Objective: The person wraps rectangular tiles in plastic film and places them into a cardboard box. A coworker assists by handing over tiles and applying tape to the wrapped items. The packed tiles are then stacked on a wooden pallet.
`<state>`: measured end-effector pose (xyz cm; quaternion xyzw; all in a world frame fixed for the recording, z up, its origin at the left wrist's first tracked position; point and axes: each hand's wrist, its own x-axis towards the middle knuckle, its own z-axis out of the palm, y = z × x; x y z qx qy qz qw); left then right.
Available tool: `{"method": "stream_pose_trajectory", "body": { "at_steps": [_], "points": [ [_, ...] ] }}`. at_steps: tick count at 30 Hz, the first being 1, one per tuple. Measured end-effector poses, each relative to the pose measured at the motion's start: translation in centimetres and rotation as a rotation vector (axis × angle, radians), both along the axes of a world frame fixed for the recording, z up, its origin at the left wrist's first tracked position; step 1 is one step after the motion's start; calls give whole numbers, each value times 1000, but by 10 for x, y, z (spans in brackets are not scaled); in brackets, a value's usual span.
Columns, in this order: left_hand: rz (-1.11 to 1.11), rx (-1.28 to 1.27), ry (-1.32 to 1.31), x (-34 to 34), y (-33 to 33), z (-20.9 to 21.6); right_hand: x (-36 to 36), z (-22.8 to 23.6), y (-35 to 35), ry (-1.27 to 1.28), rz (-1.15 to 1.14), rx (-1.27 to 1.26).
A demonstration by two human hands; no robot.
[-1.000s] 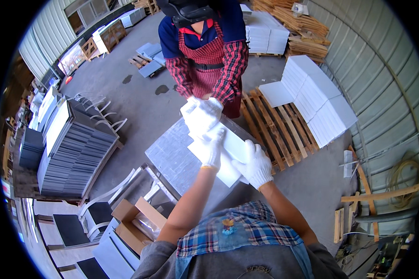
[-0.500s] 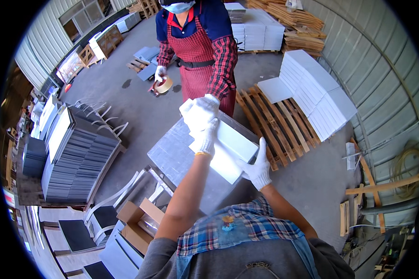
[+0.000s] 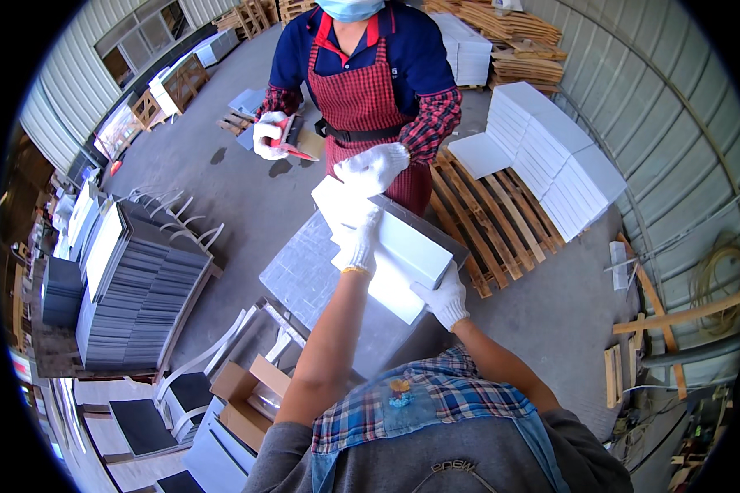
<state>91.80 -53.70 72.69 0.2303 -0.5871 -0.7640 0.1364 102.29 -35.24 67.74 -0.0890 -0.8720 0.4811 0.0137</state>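
The white box (image 3: 415, 242) lies over the metal tabletop (image 3: 300, 267), its long axis running from 10 to 4 o'clock. The left hand (image 3: 358, 238) lies against its 10 o'clock half; the right hand (image 3: 444, 297) is nearer the 4 o'clock end, cupped there. Whether either hand grips, I cannot tell. The co-worker's gloved hand (image 3: 374, 168) is at 12 o'clock from the left.

Compare with a second ago: the co-worker (image 3: 362, 94), then bent over the white box (image 3: 411, 238) with both hands on its far end, now stands straighter. Their right hand (image 3: 268, 138) has left it and holds a red tape dispenser (image 3: 288, 134) before the apron. Your right hand (image 3: 444, 297) has moved off the box's upper face to its near end, fingers drawn closer together than half a second ago.
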Motion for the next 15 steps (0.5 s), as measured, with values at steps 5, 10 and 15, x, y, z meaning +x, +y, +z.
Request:
{"method": "stream_pose_trajectory", "body": {
  "at_steps": [5,10,15],
  "points": [
    [-23,73,40,10,2,13,1,4,-2,-30,1,50],
    [-44,54,101,9,0,11,3,4,-1,14,5,41],
    [-22,-14,86,4,-3,5,2,7,-3,2,-8,44]
  ]
}}
